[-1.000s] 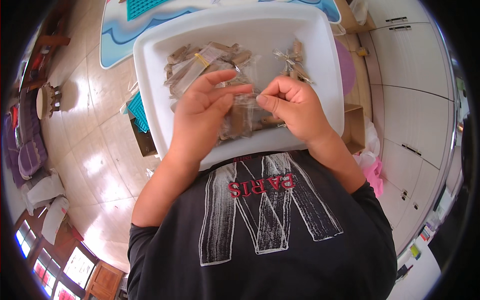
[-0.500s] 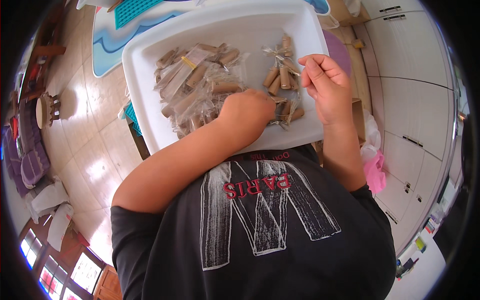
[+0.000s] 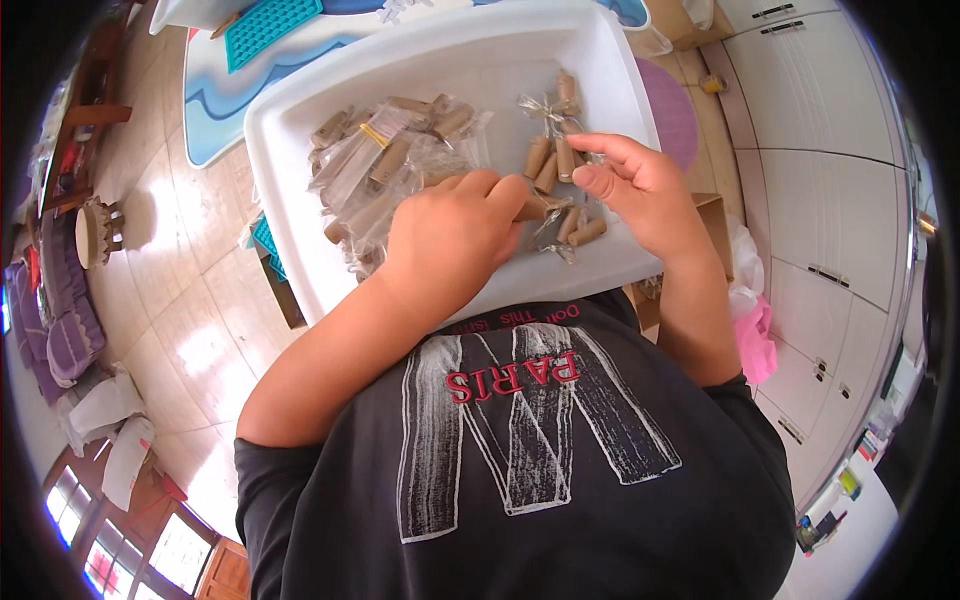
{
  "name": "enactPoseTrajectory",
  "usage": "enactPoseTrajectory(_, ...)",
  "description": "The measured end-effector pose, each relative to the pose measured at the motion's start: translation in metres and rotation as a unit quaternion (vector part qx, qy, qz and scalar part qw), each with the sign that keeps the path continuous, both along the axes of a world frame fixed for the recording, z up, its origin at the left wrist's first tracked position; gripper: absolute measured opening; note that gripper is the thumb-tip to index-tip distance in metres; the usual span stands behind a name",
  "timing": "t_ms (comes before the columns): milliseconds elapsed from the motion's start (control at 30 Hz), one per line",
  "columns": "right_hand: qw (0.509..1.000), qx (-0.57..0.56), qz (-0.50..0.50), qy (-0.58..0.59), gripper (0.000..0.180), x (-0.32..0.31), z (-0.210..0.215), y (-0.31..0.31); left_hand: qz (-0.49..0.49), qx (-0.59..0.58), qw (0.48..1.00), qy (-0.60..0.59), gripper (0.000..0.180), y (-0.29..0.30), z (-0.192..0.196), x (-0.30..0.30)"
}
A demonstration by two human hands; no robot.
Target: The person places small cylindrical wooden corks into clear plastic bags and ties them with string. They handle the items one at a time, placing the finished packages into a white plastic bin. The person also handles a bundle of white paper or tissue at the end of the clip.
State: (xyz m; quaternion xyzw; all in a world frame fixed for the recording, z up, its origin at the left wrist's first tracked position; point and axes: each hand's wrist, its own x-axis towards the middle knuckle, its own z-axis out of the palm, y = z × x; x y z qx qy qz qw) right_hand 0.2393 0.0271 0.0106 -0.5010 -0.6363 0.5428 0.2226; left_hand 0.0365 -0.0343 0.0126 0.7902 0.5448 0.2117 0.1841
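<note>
My left hand (image 3: 450,230) is closed around a brown cylinder in clear plastic wrap (image 3: 540,207), whose end sticks out to the right of the fingers. Just right of it, my right hand (image 3: 650,205) has its thumb and forefinger apart, with nothing seen between them. Both are over a white plastic tub (image 3: 285,235). Small brown cylinders (image 3: 545,172) in clear wrap, with shiny gathered ends, lie at the tub's right side. Left of my left hand is a heap of bagged brown cylinders (image 3: 390,160) with a yellow strip on top, partly covered by that hand.
Behind the tub is a blue and white patterned table (image 3: 225,110) bearing a teal ridged tray (image 3: 270,30). A cardboard box (image 3: 712,235) and a pink bag (image 3: 755,340) are at the right, before white cabinets (image 3: 825,200). A round stool (image 3: 95,230) stands on the tiled floor at left.
My right hand has come down and left, its thumb-and-finger pinch opening. The left hand has shifted slightly left and down, and the wrapped cylinder in it now shows.
</note>
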Motion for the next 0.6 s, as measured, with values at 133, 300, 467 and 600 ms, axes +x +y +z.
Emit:
enactPoseTrajectory(133, 0.998, -0.031, 0.052, -0.015, 0.028, -0.007, 0.003, 0.005, 0.02, 0.026, 0.999, -0.015, 0.024, -0.005, 0.009, -0.012)
enactPoseTrajectory(300, 0.997, -0.048, 0.052, 0.022, 0.023, -0.015, 0.005, 0.003, 0.142, -0.094, 0.951, -0.26, 0.021, -0.01, 0.003, -0.018)
enactPoseTrajectory(467, 0.984, -0.108, 0.054, 0.132, 0.029, -0.034, 0.004, -0.01, 0.193, -0.245, 0.825, -0.471, 0.016, -0.011, -0.004, -0.019)
enactPoseTrajectory(600, 0.982, -0.097, 0.054, 0.155, 0.03, -0.047, 0.003, -0.018, 0.167, -0.313, 0.787, -0.505, 0.019, -0.012, -0.002, -0.02)
